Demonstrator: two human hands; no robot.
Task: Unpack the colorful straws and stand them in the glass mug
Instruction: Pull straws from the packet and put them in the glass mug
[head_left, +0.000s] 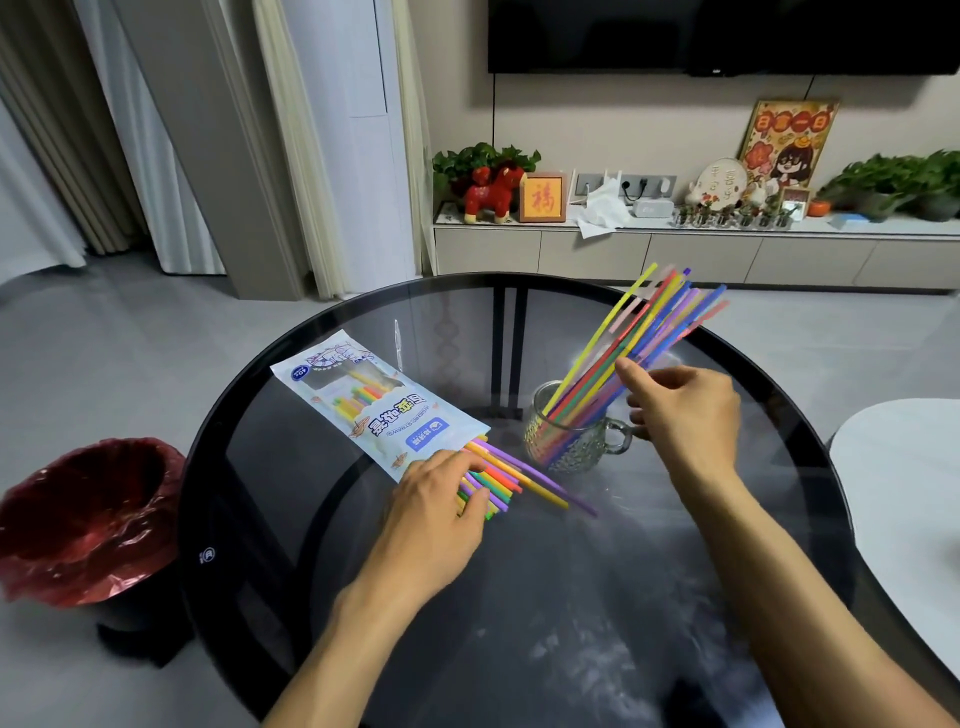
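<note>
Beside the ribbed clear glass mug (569, 434), the right hand (685, 408) pinches leaning colorful plastic straws (631, 353) to steady them; the left hand (441, 499), grip loose, presses leftover straws (511, 480) near the mug.

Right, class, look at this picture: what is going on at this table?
A person is moving straws from a packet into a glass mug. The right hand is beside the bunch of straws leaning in the mug. The left hand touches the straws sticking out of the packet.
</note>
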